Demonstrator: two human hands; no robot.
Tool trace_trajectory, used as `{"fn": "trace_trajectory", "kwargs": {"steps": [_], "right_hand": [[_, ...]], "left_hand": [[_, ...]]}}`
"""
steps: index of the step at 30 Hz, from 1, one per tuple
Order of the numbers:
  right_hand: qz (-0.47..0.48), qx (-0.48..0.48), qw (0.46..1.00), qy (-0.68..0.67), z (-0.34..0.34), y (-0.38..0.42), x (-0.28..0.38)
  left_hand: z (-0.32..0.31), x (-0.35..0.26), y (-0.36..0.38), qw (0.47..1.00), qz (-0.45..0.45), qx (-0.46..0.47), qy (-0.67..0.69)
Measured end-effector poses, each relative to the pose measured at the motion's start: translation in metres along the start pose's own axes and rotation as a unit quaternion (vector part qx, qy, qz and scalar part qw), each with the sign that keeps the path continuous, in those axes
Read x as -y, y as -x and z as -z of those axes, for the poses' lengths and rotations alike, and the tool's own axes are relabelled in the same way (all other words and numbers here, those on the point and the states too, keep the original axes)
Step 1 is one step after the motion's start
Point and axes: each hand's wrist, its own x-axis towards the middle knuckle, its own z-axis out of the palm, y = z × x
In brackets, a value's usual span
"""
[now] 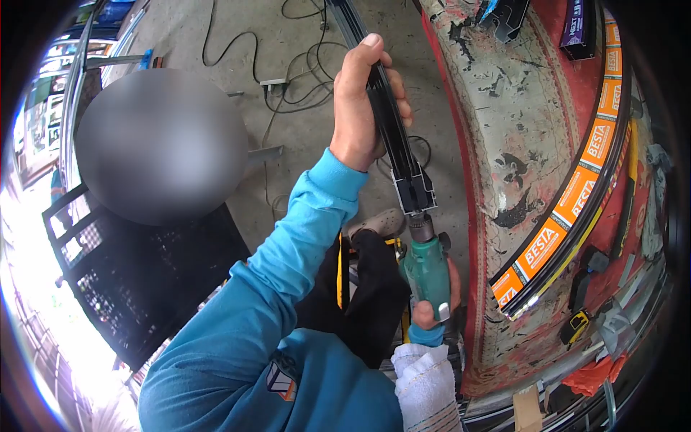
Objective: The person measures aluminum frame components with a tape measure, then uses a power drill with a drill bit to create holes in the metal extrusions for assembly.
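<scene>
My left hand [363, 101] grips a long black aluminium profile [394, 122] that runs from the top of the view down toward me. My right hand [434, 306] holds a green power drill [427, 268] by its handle. The drill's chuck points up into the open lower end of the profile [415, 193]. Both arms wear blue sleeves. A white glove or cloth [426, 385] lies near my right wrist.
A worn red and white workbench [504, 115] stands to the right, carrying profiles with orange BESTA labels [568, 209], a purple box [579, 29] and small tools. Cables [302, 79] trail over the concrete floor. A black grid frame [115, 288] and another person, blurred, are at left.
</scene>
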Motion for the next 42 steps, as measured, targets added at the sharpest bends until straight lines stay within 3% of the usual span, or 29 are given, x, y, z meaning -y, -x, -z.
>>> {"fn": "trace_trajectory", "kwargs": {"steps": [7,9,19,21,25,27,32,35,37,40,42], "right_hand": [[-0.071,-0.013,0.992,-0.103,-0.004,0.006,0.000],[-0.024,0.000,0.999,-0.023,-0.001,0.005,-0.002],[-0.052,-0.005,0.997,-0.054,0.000,0.003,0.004],[0.031,0.024,0.995,0.094,0.006,0.001,0.005],[0.030,0.034,0.995,0.083,0.001,-0.008,0.005],[-0.054,0.035,0.995,-0.073,-0.003,-0.007,0.005],[-0.049,0.058,0.993,-0.094,0.008,-0.004,0.002],[-0.105,0.027,0.980,-0.166,0.007,0.010,0.020],[-0.178,-0.003,0.938,-0.298,0.014,0.019,0.027],[-0.228,0.006,0.919,-0.322,0.037,0.033,0.029],[-0.296,0.031,0.919,-0.258,0.065,0.049,0.039]], "left_hand": [[0.001,0.000,0.001,1.000,0.007,-0.005,0.002],[0.001,-0.001,0.002,1.000,0.006,-0.005,0.007],[0.001,0.000,0.002,1.000,0.013,-0.004,0.005],[0.004,-0.002,-0.001,1.000,0.006,-0.002,0.008],[0.006,-0.005,-0.001,1.000,0.019,-0.002,0.009],[0.009,-0.007,0.000,1.000,0.024,-0.004,0.011],[0.010,-0.005,0.001,1.000,0.017,0.016,0.011],[0.012,0.009,0.004,0.999,0.006,0.041,0.008],[0.012,0.013,0.007,0.998,0.016,0.051,0.022],[0.009,0.013,0.003,0.999,0.029,0.016,0.030],[0.013,0.017,0.000,0.998,0.029,0.028,0.043]]}}
